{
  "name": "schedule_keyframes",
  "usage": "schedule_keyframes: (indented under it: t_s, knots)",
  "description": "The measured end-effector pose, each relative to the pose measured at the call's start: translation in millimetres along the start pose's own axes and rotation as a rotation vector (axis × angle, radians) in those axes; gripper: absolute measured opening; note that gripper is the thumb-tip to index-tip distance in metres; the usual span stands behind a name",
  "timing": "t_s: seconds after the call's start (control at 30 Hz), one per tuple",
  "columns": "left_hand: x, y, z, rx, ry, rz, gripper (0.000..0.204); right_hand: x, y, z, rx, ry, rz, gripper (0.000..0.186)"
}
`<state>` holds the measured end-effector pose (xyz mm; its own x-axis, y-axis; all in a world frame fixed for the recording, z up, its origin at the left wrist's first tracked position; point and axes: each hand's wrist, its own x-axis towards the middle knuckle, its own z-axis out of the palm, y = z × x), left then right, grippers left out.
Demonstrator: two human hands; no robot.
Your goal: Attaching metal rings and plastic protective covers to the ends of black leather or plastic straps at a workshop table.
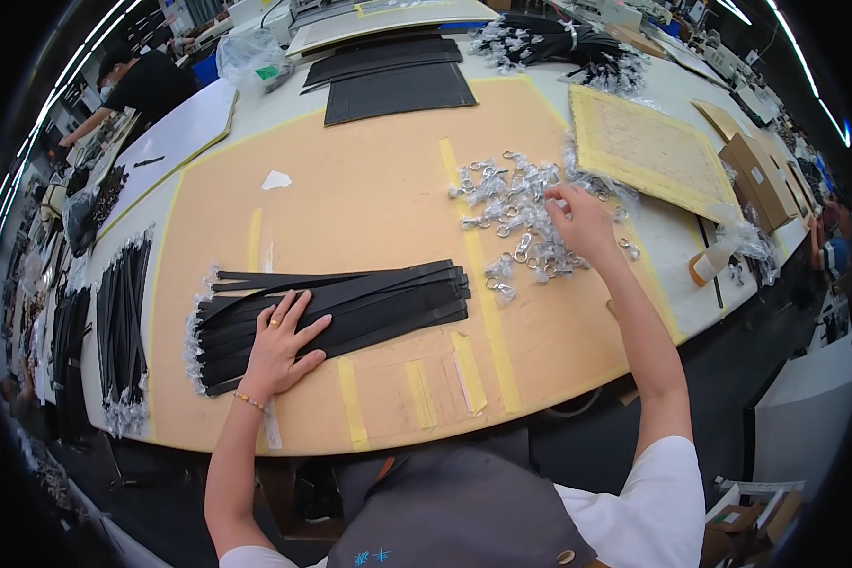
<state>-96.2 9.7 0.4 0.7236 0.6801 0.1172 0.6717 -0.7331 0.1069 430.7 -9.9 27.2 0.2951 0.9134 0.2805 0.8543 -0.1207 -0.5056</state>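
Observation:
My left hand lies with fingers spread on a row of flat black straps, pressing lightly on them or just resting there. Plastic-wrapped ends of these straps line up along their left side. To the right, my right hand reaches over a loose pile of metal snap hooks, many wrapped in clear plastic. Its thumb and fingers come together in a pinch at the pile's right part. Whatever is between the fingertips is too small to make out.
Another bundle of black straps lies at the table's left. Black sheets and a tied strap bundle are at the back. A yellow-edged board, a cardboard box and a small bottle stand right. A person works far left.

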Motion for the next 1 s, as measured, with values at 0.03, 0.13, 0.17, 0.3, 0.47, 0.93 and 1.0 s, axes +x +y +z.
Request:
schedule_keyframes:
  t_s: [0.03,0.13,0.17,0.3,0.47,0.93,1.0]
  knots:
    - [2.5,-2.2,-1.2,0.007,-0.006,0.009,0.054,-3.9,-7.6,9.7,0.008,-0.015,-0.002,0.023]
    - [3.0,-9.6,-5.4,0.021,-0.043,-0.007,0.053,4.3,-30.9,42.9,0.079,-0.017,-0.289,0.021]
    - [0.1,-12.5,-4.5,0.022,-0.045,0.000,0.053,12.8,-44.3,55.2,0.104,-0.027,-0.316,0.023]
    - [-1.9,-10.7,-2.6,0.032,-0.047,0.019,0.052,61.2,-72.0,101.6,0.079,0.082,-0.381,0.030]
    - [4.2,-14.2,3.6,0.074,-0.026,0.043,0.052,71.0,-54.9,150.1,-0.125,0.111,-0.337,0.035]
    - [-5.9,-21.0,-5.2,0.039,-0.091,0.086,0.057,-23.8,-27.5,48.1,0.233,-0.090,-0.443,0.025]
    - [-5.5,-13.3,-9.1,0.041,-0.084,0.083,0.058,-45.5,-42.4,30.2,0.210,-0.190,-0.461,0.025]
